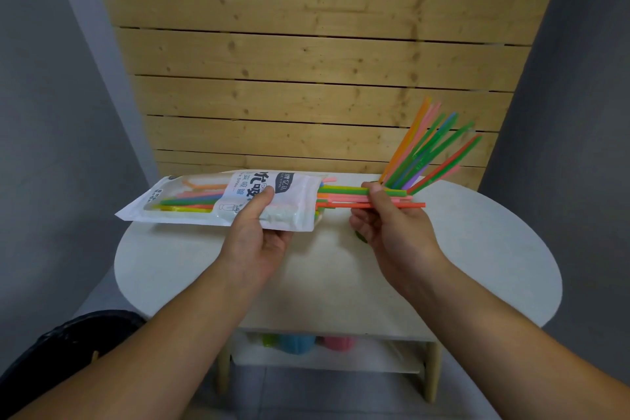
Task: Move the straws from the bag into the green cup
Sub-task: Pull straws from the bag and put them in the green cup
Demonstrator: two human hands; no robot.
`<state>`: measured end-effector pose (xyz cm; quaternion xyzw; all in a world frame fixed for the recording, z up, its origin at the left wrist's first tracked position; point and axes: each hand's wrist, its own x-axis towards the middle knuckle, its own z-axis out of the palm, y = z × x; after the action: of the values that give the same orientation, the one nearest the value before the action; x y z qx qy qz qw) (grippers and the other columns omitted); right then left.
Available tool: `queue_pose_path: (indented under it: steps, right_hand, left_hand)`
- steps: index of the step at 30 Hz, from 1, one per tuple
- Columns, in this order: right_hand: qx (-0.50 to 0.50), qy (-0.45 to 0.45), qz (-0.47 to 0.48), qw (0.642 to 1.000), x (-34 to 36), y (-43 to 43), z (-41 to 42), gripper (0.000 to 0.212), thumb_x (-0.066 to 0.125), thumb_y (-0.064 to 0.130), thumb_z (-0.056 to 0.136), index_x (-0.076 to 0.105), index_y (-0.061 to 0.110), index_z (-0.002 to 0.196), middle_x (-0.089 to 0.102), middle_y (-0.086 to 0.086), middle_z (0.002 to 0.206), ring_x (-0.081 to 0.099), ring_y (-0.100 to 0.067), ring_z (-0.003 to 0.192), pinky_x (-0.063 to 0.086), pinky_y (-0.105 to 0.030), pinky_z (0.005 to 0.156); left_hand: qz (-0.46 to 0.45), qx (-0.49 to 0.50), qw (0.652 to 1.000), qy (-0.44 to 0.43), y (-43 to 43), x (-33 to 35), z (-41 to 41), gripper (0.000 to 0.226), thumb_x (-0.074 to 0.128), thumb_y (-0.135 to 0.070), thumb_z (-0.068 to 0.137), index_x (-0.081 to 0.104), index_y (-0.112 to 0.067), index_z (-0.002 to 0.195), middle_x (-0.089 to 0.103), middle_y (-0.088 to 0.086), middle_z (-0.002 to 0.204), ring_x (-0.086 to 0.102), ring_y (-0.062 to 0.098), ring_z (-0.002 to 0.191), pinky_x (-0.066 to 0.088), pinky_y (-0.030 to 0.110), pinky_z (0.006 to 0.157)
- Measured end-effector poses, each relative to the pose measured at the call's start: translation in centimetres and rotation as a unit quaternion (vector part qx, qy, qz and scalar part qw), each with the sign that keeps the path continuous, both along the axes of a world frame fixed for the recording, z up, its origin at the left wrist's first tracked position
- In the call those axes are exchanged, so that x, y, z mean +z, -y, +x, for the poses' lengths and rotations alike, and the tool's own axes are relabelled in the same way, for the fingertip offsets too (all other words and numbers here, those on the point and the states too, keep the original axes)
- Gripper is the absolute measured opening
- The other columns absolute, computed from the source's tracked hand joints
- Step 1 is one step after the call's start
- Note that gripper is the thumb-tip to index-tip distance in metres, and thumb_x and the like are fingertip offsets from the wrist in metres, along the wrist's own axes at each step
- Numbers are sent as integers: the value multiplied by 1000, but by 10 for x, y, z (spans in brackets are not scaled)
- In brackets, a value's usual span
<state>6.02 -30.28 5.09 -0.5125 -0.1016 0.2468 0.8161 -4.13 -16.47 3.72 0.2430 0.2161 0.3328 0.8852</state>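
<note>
My left hand [259,232] grips a white plastic bag [191,204] of coloured straws, held level above the table with its open end to the right. Several straws [344,196] stick out of that end, and my right hand [385,218] pinches them near their free tips. Behind my right hand a fan of straws [429,150] stands tilted up and to the right. The green cup [360,236] is almost wholly hidden by my right hand; only a green sliver shows below the fingers.
A round white table [477,249] lies under both hands, with a wooden slat wall [306,78] behind it. On a shelf below the tabletop sit green, blue and pink cups [300,343]. A black object [61,351] is at the lower left.
</note>
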Motion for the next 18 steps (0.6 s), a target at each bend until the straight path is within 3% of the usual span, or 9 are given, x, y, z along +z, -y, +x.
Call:
queue_pose_path:
  steps: [5, 9, 12, 18]
  right_hand:
    - [-23, 37, -16, 999, 7, 15, 7, 24, 58, 23, 98, 65, 2, 108, 71, -20, 100, 71, -23, 85, 59, -25, 70]
    - [-48, 49, -11, 998, 16, 27, 13, 24, 57, 22, 99, 65, 0, 104, 72, -14, 85, 72, -15, 69, 59, -21, 64]
    - [-71, 63, -22, 995, 22, 37, 21, 22, 56, 22, 100, 66, 4, 94, 73, -11, 78, 72, -17, 66, 61, -25, 69]
    - [-105, 66, -19, 992, 29, 59, 41, 17, 55, 19, 100, 66, 7, 95, 73, 1, 67, 69, -12, 61, 62, -26, 69]
  left_hand:
    - [-6, 4, 1000, -5, 0, 0, 0, 21, 65, -9, 94, 63, -15, 114, 79, 6, 104, 77, 19, 89, 64, 36, 66]
    - [-21, 15, 1000, -7, -2, 1, -1, 22, 66, -7, 93, 63, -15, 113, 79, 6, 103, 78, 19, 86, 62, 34, 59]
    - [-29, 32, 999, -8, -7, 1, -3, 28, 67, -7, 92, 62, -15, 118, 79, 6, 106, 78, 19, 88, 62, 33, 61]
    - [-29, 54, 998, -20, -16, -2, -5, 24, 67, -7, 92, 64, -15, 115, 79, 3, 101, 78, 16, 84, 64, 34, 67]
